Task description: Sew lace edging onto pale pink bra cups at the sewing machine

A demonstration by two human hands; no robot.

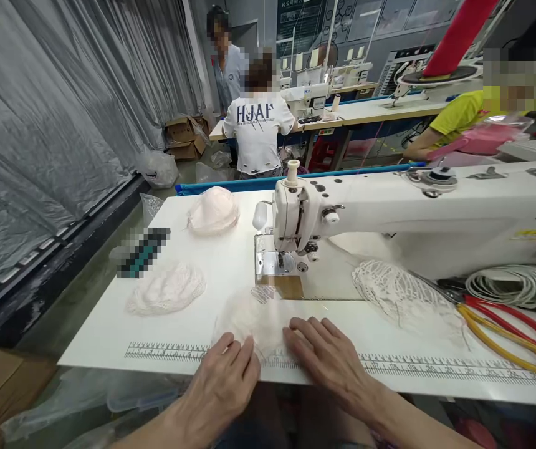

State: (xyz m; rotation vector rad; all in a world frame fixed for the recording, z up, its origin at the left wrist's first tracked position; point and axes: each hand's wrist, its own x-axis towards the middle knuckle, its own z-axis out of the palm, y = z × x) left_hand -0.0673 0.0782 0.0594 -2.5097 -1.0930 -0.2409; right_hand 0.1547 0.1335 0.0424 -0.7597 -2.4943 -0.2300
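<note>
A sheer off-white fabric piece [249, 318] lies on the table just in front of the sewing machine [291, 218]. My left hand [230, 371] has its fingers curled closed on the piece's near left edge. At the right edge, my right hand [326, 355] rests with its fingers laid out over the sheer cloth and tabletop. Behind the cloth, the needle and presser foot [282, 260] stand over the metal plate. A pale lace cup [167, 288] sits to the left, and a smooth pale pink cup [214, 211] is farther back.
Scissors [515, 330] with red and yellow handles lie at the right, by a coiled cord [515, 284] and a bundle of white lace strips [389, 287]. A printed ruler [174, 352] runs along the table's front edge. Several people are beyond the table.
</note>
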